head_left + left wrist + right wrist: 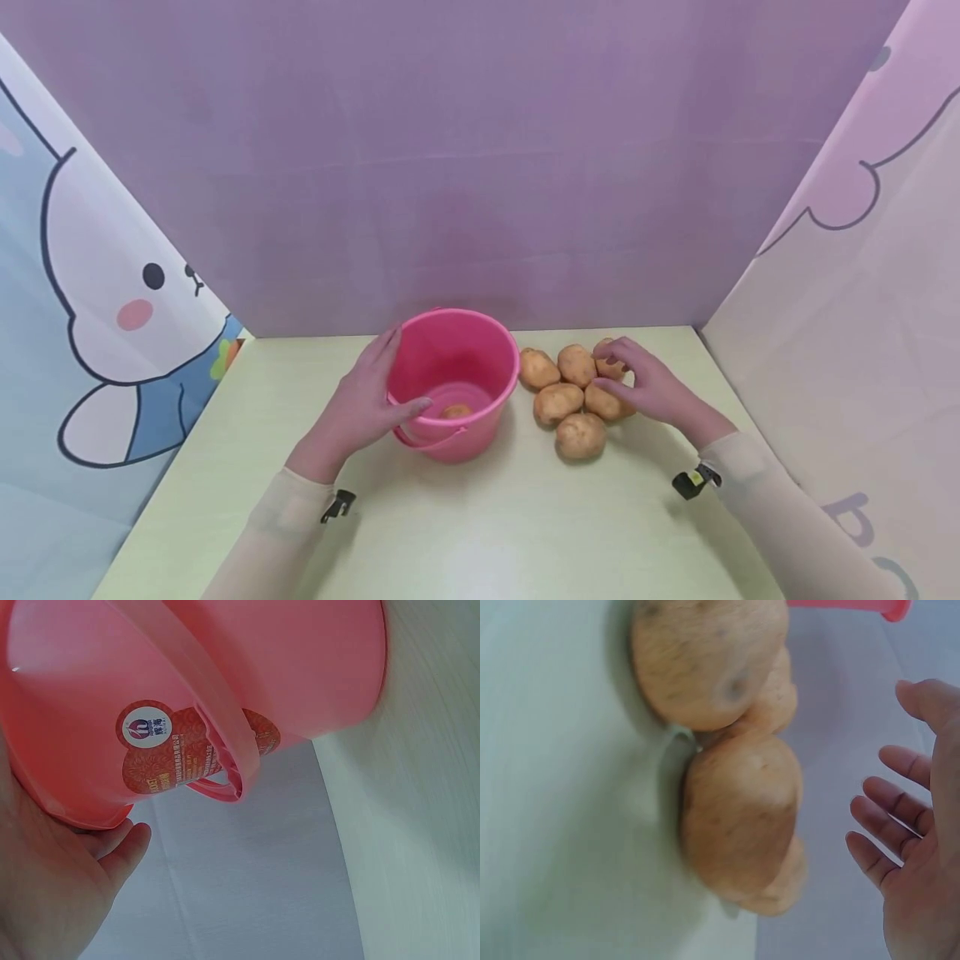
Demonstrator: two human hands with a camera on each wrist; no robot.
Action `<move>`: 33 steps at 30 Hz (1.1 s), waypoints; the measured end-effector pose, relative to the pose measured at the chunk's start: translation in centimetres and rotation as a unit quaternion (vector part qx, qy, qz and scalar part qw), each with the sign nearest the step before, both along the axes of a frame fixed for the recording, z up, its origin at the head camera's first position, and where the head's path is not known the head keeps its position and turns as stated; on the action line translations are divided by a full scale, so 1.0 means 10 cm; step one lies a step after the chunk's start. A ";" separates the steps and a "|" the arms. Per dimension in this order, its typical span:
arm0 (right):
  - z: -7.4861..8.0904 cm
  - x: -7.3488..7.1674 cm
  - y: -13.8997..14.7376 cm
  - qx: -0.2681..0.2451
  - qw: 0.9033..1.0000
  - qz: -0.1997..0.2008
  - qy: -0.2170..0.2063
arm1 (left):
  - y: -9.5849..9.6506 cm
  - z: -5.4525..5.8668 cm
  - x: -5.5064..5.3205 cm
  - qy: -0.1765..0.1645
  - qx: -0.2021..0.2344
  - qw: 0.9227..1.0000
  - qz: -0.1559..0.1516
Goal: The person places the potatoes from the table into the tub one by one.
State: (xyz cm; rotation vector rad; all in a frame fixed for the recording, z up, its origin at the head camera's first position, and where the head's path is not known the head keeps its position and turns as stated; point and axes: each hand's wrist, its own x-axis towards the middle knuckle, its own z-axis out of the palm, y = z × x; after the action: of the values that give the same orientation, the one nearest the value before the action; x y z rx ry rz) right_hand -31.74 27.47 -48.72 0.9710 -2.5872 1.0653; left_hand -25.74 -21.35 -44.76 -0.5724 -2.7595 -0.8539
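A pink plastic bucket (480,433) stands upright on the table, with one potato (455,411) visible on its floor. My left hand (358,407) holds the bucket's left rim, its thumb reaching over the edge; the left wrist view shows fingertips by the rim. To the bucket's right lies a cluster of several potatoes (580,437). Over the right side of that cluster hovers my right hand (656,390), fingers spread and nothing in its grasp. Nearest to it are the back right potato (602,364), partly covered by the fingers, and the potato (606,403) below the thumb.
The pale table (480,533) backs onto a purple cloth wall (480,167). Printed cloth panels (112,250) flank both sides. The bucket's pink handle (225,727) hangs down over a red label (157,765) on its near side.
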 end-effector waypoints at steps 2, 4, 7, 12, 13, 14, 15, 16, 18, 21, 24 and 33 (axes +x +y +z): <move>-0.05 0.01 0.03 -0.002 1.000 0.000 -0.001 | 0.00 0.00 0.00 0.000 0.000 1.000 0.000; -0.11 0.01 0.06 -0.004 1.000 -0.002 -0.004 | 0.00 -0.01 0.00 -0.001 0.001 1.000 0.000; -0.19 0.02 0.09 -0.006 1.000 -0.005 -0.010 | 0.00 -0.01 0.00 -0.005 -0.002 1.000 0.001; -0.27 0.03 0.12 -0.009 1.000 -0.006 -0.010 | 0.01 0.00 0.01 -0.007 -0.008 1.000 0.004; -0.29 0.04 0.12 -0.010 1.000 -0.007 -0.008 | 0.01 0.01 0.01 -0.006 -0.008 1.000 0.005; -0.30 0.04 0.13 -0.010 1.000 -0.007 -0.008 | 0.01 0.01 0.01 -0.006 -0.009 1.000 0.006; -0.31 0.04 0.13 -0.009 1.000 -0.008 -0.008 | 0.01 0.02 0.02 -0.005 -0.009 1.000 0.006; -0.32 0.04 0.13 -0.008 1.000 -0.010 -0.009 | 0.01 0.02 0.02 -0.005 -0.010 1.000 0.007; -0.33 0.04 0.14 -0.003 1.000 -0.013 -0.008 | 0.01 0.03 0.02 -0.006 -0.011 1.000 0.008; -0.35 0.05 0.15 0.007 1.000 -0.019 -0.011 | 0.01 0.03 0.02 -0.007 -0.010 1.000 0.007; -0.37 0.05 0.16 0.015 1.000 -0.020 -0.013 | 0.01 0.02 0.01 -0.006 -0.007 1.000 0.006; -0.43 0.06 0.18 0.031 0.999 -0.027 -0.032 | 0.00 0.01 0.00 -0.002 -0.005 1.000 0.005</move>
State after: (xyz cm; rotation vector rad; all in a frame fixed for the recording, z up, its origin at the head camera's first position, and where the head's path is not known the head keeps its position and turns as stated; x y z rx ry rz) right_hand -31.16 29.30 -53.07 0.8902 -2.6964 1.0241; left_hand -25.73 -21.31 -44.63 -0.5599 -2.7697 -0.8392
